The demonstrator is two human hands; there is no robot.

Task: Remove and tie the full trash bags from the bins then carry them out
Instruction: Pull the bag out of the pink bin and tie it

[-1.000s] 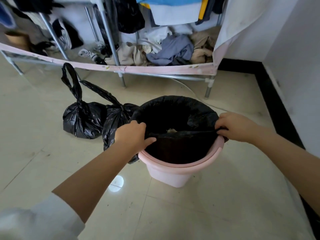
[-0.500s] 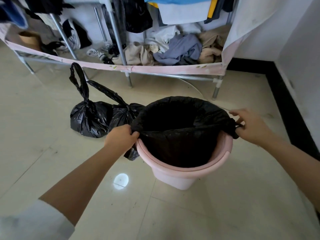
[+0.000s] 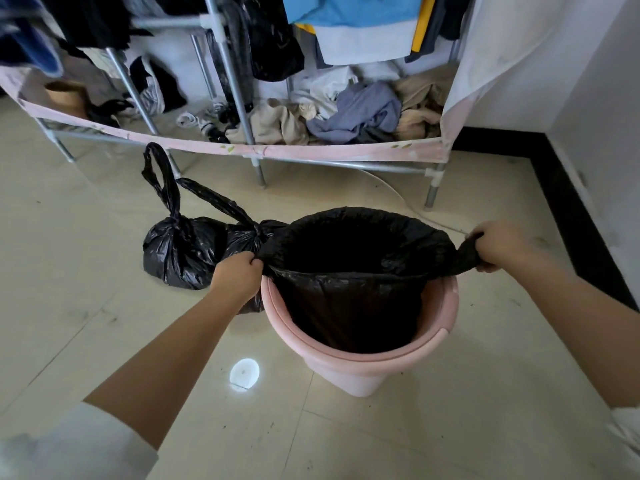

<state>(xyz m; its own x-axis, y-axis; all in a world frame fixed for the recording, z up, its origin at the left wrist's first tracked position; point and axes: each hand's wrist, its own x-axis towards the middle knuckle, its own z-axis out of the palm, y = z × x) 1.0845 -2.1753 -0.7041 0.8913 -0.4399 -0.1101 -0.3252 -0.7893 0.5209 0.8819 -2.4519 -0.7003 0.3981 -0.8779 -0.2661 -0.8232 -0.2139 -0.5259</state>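
Note:
A pink round bin (image 3: 363, 368) stands on the tiled floor with a black trash bag (image 3: 353, 299) in it. The bag's near edge is off the rim and stretched taut between my hands; its far edge still drapes over the rim. My left hand (image 3: 237, 277) grips the bag's left edge in a fist. My right hand (image 3: 500, 244) grips the bunched right edge, pulled out past the bin. Two tied black bags (image 3: 188, 252) lie on the floor left of the bin, handles sticking up.
A metal-framed clothes rack (image 3: 242, 98) with hanging garments and a heap of clothes stands behind the bin. White walls with a black skirting (image 3: 581, 216) close the right side. A white cable (image 3: 391, 188) runs on the floor behind the bin.
Both hands have pulled the bag's near edge off the bin rim and moved apart, stretching it wide. The right hand closed into a fist on the bunched plastic.

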